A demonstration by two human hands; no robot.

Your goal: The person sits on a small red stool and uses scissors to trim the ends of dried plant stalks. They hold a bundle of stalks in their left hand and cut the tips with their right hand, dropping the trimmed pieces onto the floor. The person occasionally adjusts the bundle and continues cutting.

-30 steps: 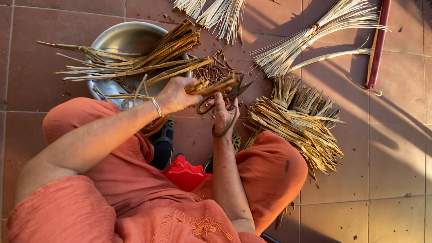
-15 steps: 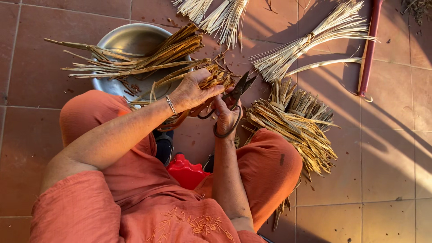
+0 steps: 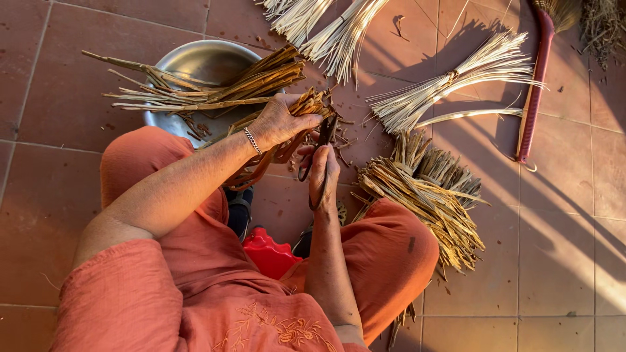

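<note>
The floor [image 3: 59,85] of reddish-brown tiles fills the frame, sunlit with long shadows at the right, and a metal bowl [image 3: 195,62] stands at upper left. At upper centre, the left hand [image 3: 280,120] has its grip closed around a bundle of brown sticks [image 3: 306,107]. Just below, the right hand [image 3: 323,169] has fingers through the handles of dark scissors [image 3: 323,140], blades touching the bundle.

Orange clothes [image 3: 195,287] w/ embroidery, silver bowl [image 3: 195,62], red stool [image 3: 267,251], tan straw bundles [image 3: 424,195], terracotta tiles [image 3: 52,195].

Single head view, steep downward, close over lap and tiled floor [image 3: 52,104].
</note>
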